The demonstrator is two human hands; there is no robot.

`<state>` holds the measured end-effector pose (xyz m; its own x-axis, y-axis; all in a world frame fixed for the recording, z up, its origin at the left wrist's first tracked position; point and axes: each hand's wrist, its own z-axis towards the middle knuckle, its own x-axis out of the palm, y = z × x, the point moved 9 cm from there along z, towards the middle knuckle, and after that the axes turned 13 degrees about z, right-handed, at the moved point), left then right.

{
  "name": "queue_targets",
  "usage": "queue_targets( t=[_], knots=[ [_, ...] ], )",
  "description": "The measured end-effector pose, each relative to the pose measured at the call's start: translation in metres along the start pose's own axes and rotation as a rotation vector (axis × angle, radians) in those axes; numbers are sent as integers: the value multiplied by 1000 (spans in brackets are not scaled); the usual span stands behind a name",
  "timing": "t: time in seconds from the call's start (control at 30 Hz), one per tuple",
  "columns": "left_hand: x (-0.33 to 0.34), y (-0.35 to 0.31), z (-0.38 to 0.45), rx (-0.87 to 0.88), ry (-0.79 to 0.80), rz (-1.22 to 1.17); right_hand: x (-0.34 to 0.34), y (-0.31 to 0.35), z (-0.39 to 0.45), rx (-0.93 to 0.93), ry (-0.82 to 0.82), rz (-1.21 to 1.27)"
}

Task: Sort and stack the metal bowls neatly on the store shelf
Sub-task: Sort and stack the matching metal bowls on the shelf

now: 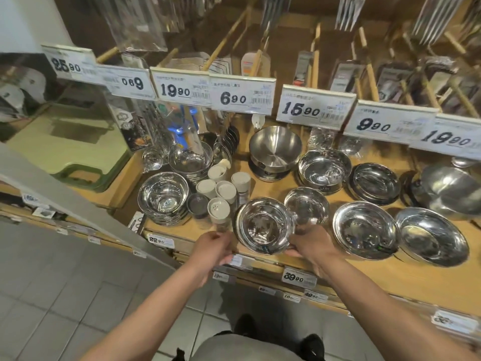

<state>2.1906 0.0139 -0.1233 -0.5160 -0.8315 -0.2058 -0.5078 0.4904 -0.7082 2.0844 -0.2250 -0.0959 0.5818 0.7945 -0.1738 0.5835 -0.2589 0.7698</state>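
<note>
A shiny metal bowl (264,225) is at the front edge of the wooden shelf (325,267), tilted toward me. My right hand (311,246) grips its right rim. My left hand (213,246) is at its left side, fingers curled; whether it touches the bowl I cannot tell. A smaller bowl (307,205) stands just behind it. To the right lie two wide bowls (364,227) (433,237). A stack of bowls (164,196) stands at the left, and more stacks (324,170) (374,183) (191,158) sit further back. A deep bowl (276,147) rests tilted on another stack.
Several grey-lidded shaker jars (221,196) crowd between the left stack and the held bowl. Price tags (315,108) hang from the upper shelf above the bowls. A larger metal pot (453,188) is at the far right. A green tray (67,142) lies on the left shelf.
</note>
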Motion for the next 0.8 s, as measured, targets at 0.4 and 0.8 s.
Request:
queue_targets(
  t=[0.4,0.8],
  knots=[
    [27,-8,9,36,-4,98,8,13,7,-106,-111,-368],
    [18,-11,8,105,-193,238,16,-27,0,50,130,76]
  ],
)
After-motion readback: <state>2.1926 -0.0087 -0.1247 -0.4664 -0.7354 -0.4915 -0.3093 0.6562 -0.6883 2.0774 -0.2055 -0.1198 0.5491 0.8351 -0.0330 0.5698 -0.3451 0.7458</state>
